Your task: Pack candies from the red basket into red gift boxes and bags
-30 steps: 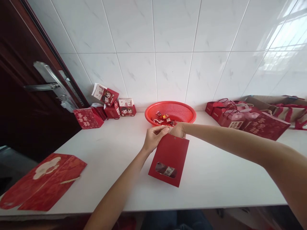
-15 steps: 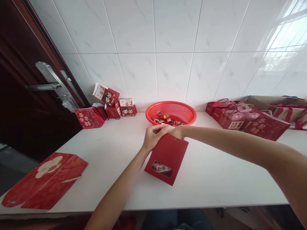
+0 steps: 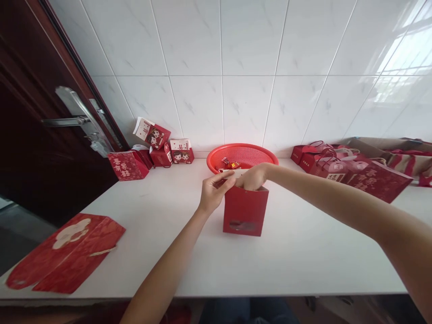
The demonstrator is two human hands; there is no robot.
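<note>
A red paper gift box [image 3: 245, 209] with a small clear window low on its front stands upright at the middle of the table. My left hand [image 3: 215, 191] pinches its top edge at the left, thumb in front. Into the box's open top reaches my right hand [image 3: 253, 177], its fingertips hidden inside, so what they hold cannot be seen. Just behind, a red plastic basket [image 3: 258, 155] holds small wrapped candies [image 3: 232, 164], partly covered by my hands and the box.
Several red and white gift boxes [image 3: 182, 151] stand by the wall at left. A flattened red gift bag [image 3: 77, 256] lies front left. More red boxes [image 3: 380, 182] and an open carton [image 3: 367, 147] sit at right. A dark door [image 3: 30, 112] borders the table's left side.
The gift box has gone from tilted to upright, and its base has shifted right and away from me. My right hand sits slightly higher at the opening; my left keeps its pinch.
</note>
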